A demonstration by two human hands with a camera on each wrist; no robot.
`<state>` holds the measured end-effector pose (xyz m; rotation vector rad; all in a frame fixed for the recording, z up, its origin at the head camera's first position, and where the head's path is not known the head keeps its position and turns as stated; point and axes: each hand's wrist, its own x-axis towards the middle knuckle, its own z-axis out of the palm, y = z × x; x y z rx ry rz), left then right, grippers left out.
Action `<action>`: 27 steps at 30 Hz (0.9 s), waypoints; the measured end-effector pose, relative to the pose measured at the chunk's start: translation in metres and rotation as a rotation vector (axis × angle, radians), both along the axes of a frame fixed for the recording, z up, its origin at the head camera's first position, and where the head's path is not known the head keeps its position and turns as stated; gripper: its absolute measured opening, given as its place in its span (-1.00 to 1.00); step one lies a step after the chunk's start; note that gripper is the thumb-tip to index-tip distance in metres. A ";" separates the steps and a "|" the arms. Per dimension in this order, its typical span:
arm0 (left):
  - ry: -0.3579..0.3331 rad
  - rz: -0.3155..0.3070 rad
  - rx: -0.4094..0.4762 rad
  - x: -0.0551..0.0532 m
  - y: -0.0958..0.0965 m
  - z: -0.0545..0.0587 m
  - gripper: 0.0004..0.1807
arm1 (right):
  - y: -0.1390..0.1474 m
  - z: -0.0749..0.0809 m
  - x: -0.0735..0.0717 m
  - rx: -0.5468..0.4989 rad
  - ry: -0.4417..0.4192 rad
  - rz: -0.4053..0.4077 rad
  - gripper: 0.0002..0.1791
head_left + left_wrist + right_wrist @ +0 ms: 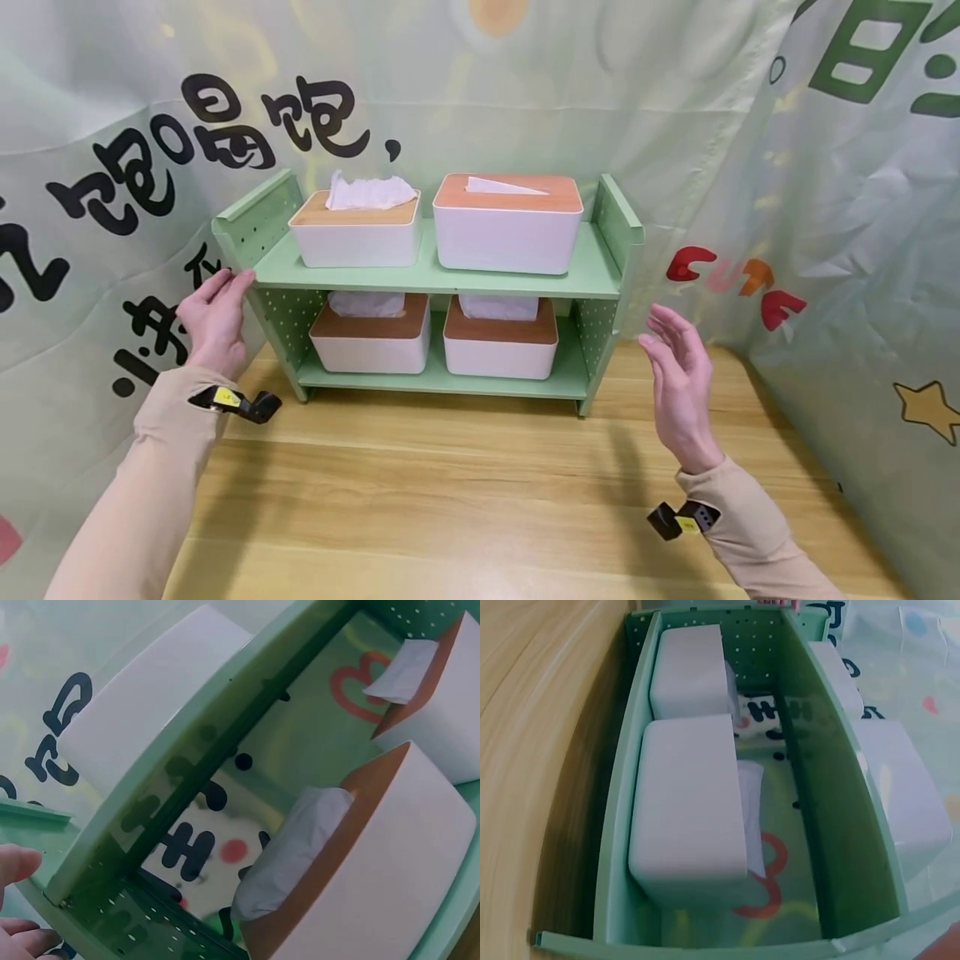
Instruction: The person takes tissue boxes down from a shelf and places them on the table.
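A two-tier green shelf [442,283] stands on a wooden table, carrying tissue boxes on both tiers. My left hand [216,321] grips the shelf's left side near the upper tier; thumb and fingers lie on either side of the panel edge. Off to the right, my right hand [681,387] is apart from the shelf with its fingers loosely bent, holding nothing. The upper tier bears a smaller tissue box [356,244] and a larger tissue box [506,242]. Below sit a left tissue box [367,354] and a right tissue box [498,358], both with brown lids.
Fabric with printed lettering [322,117] hangs behind the shelf and along both sides. The wooden table [420,492] stretches in front of the shelf. Tissue [292,855] sticks out of a lower box.
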<state>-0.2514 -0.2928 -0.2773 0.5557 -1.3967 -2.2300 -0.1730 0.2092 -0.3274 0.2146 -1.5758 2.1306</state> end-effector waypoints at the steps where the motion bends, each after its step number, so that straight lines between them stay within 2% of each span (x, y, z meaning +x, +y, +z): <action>1: -0.003 0.002 -0.008 0.000 0.000 0.001 -0.26 | -0.002 0.001 0.000 -0.012 0.013 -0.009 -0.61; 7: -0.021 0.021 -0.037 -0.004 0.003 0.007 -0.30 | -0.012 0.004 -0.003 -0.018 0.095 -0.057 -0.59; 12: -0.041 0.048 -0.070 -0.007 0.003 0.008 -0.35 | -0.018 0.007 -0.003 0.014 0.135 -0.056 -0.56; 19: -0.110 0.075 -0.216 -0.008 0.002 0.009 -0.39 | -0.024 0.014 -0.005 0.061 0.157 -0.039 -0.54; 27: -0.120 0.119 -0.400 -0.009 0.000 0.012 -0.43 | -0.030 0.024 -0.009 0.091 0.172 -0.017 -0.52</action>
